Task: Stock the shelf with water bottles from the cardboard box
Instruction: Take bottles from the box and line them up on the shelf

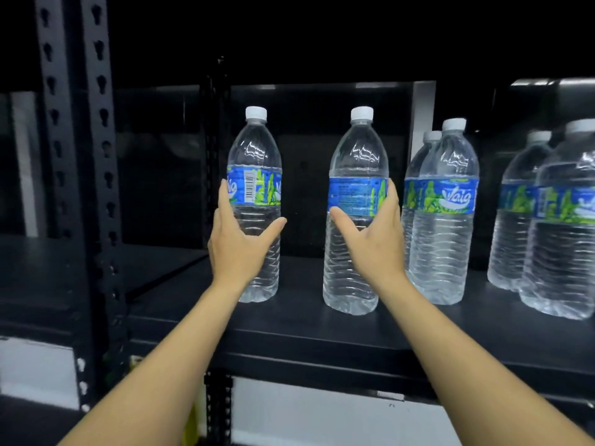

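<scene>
Two clear water bottles with white caps and blue-green labels stand upright on the black shelf board (289,323). My left hand (240,239) wraps around the middle of the left bottle (256,149). My right hand (375,239) wraps around the middle of the right bottle (357,156). Both bottle bases touch or sit just above the board; I cannot tell which. To the right stand several more of the same bottles (446,226), in pairs one behind the other. The cardboard box is out of view.
A black perforated upright post (77,149) stands at the left, with another shelf bay beyond it. A second thin post (215,149) rises behind the left bottle. The space above the bottles is dark. White surfaces (322,420) show below the shelf.
</scene>
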`<state>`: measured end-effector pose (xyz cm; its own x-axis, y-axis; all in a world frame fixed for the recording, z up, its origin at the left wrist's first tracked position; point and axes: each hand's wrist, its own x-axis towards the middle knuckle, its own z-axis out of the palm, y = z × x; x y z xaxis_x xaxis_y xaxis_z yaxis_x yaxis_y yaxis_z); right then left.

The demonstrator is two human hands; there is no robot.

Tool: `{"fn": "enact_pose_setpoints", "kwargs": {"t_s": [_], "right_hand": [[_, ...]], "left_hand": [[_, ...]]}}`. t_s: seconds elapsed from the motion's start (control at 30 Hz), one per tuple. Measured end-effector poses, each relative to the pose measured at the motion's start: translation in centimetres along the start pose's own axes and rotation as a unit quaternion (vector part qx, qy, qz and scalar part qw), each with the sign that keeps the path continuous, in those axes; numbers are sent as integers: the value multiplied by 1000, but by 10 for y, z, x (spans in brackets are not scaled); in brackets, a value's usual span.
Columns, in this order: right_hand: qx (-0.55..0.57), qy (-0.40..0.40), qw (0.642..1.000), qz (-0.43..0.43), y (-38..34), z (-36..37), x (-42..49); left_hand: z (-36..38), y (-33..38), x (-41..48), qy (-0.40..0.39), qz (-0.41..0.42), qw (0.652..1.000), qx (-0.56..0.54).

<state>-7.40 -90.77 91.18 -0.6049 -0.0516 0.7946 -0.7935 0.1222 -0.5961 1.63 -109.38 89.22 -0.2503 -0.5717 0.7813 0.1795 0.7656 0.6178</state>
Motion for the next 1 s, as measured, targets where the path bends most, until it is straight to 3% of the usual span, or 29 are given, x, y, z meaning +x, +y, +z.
{"fn": "enact_pose_setpoints", "kwargs": {"t_s": [0.3,0.43,0.5,0.57,0.63,0.7,0.77,1.0], "right_hand": [[1,-54,999,6,-4,-11,-8],[38,-119,992,31,13,-28,-19],[59,-134,987,62,25,-41,-29],[79,-136,984,88,28,-50,-38],[73,-131,985,84,28,-55,-44],[52,-131,987,70,30,-57,-47],[26,-133,989,57,32,-57,-47],[6,-127,992,20,34,-52,-45]], "left_hand": [[-4,13,-22,14,24,998,52],[1,37,-37,134,197,969,62],[13,51,-48,108,277,955,13],[27,65,-62,4,229,971,-64],[37,72,-73,-84,95,984,-122],[43,70,-77,-175,-18,972,-155],[48,60,-74,-247,-68,951,-174],[52,46,-67,-256,-137,925,-246]]}}
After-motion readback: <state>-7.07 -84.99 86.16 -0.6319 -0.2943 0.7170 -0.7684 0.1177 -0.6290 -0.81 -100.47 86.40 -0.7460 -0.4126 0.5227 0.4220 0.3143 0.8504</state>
